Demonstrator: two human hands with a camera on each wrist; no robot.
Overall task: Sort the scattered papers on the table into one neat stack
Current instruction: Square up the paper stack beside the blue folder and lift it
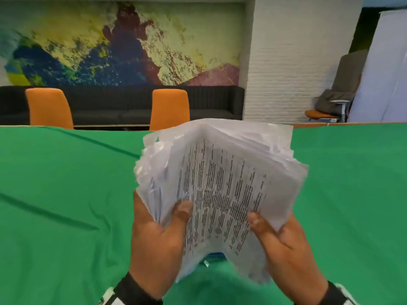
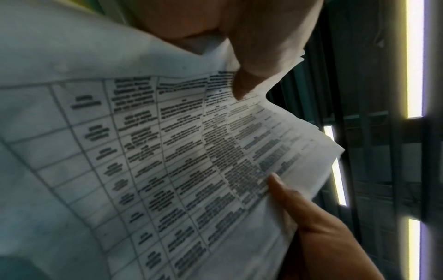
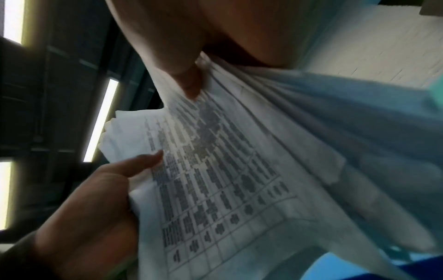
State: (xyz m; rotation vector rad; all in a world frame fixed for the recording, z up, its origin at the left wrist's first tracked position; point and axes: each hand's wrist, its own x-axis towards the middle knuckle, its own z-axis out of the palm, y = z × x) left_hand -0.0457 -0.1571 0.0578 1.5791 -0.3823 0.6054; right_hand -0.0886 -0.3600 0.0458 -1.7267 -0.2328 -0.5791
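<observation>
A thick bundle of white papers is held up over the green-covered table. Its top sheet carries a printed table, and its edges are uneven and fanned. My left hand grips the lower left side, thumb on the top sheet. My right hand grips the lower right side the same way. The bundle sags into a fold between my hands. In the left wrist view my left thumb presses the papers. In the right wrist view my right thumb pinches the papers. The other fingers are hidden behind the sheets.
Two orange chairs stand at the table's far edge, with a dark sofa behind them. A white brick pillar rises at the right. Something blue shows under the papers near me.
</observation>
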